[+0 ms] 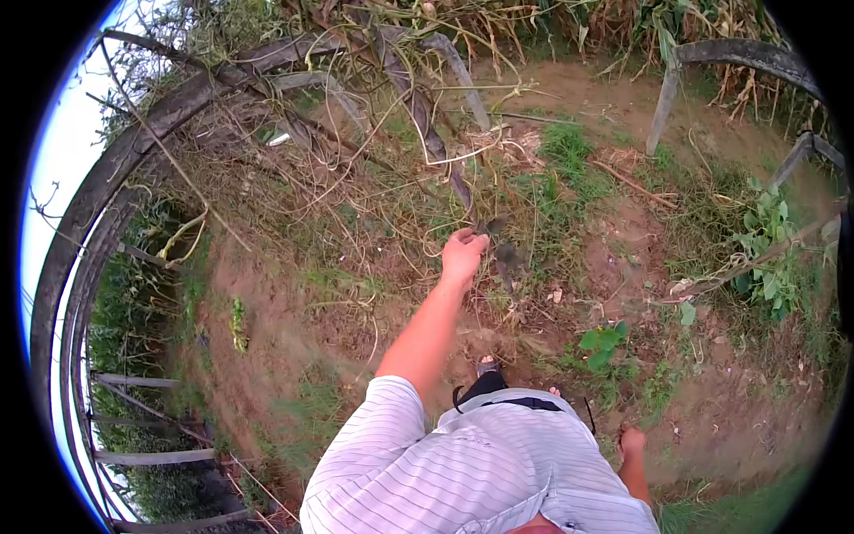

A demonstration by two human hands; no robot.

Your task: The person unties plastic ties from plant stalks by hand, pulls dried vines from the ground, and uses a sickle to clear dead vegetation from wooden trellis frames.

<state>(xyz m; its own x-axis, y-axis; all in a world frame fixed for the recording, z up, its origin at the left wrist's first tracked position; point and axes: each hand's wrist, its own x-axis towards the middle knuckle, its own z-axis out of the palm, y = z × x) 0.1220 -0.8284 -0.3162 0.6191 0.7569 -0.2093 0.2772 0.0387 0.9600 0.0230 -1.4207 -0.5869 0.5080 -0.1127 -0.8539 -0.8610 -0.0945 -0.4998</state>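
Note:
My left hand (463, 256) reaches forward, its fingers pinched together beside a dark, blurred withered vine (509, 258) with shrivelled leaves. It appears to grip this vine, though the exact contact point is too blurred to see. Just beyond the fingers hangs the lower end of a thick, twisted brown stem (427, 133). Low at my side, far from the plants, is my right hand (632, 440). Its fingers look curled in, and whatever they may hold is hidden.
A curved grey trellis beam (133, 147) arches over the left, tangled with dry vines (302, 151). Posts (663, 111) stand at the back right. A leafy climber (769, 245) grows at right, a small green plant (602, 343) near my feet. Dry corn stalks (614, 22) line the back.

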